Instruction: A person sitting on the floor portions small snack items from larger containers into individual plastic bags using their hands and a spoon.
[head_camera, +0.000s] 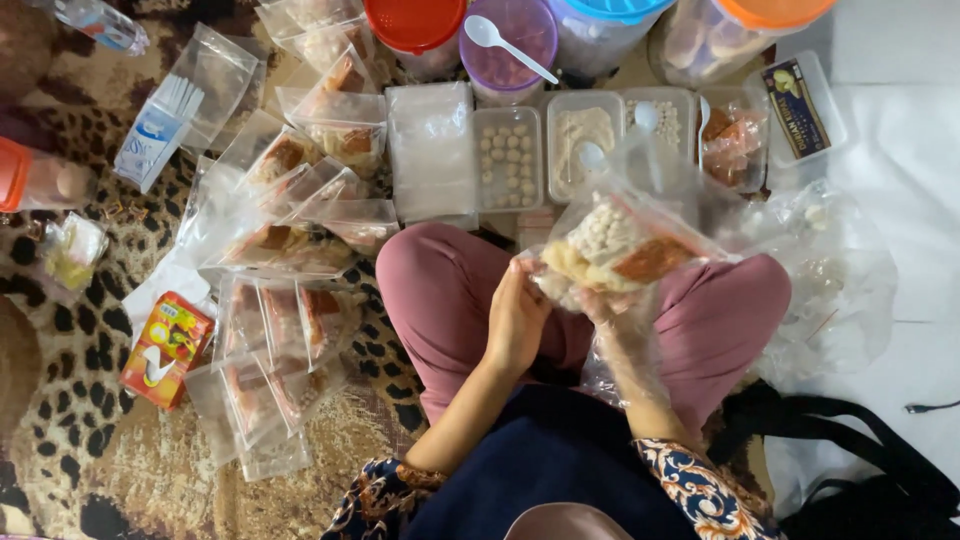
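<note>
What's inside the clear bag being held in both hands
The clear bag holds small white balls at the top, an orange-brown piece to the right and pale yellowish bits lower left. The left hand covers its lower edge, hiding anything there.

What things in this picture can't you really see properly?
- Right hand: head view, wrapped in a clear plastic glove and partly behind the filled clear bag it holds.
- Left hand: fingertips hidden behind the same bag.
- Big lidded tubs at the top: cut off by the picture's edge.
- Small food tray: the round pieces are too small to tell what they are.
- Black bag: cut off at the bottom right corner.
</note>
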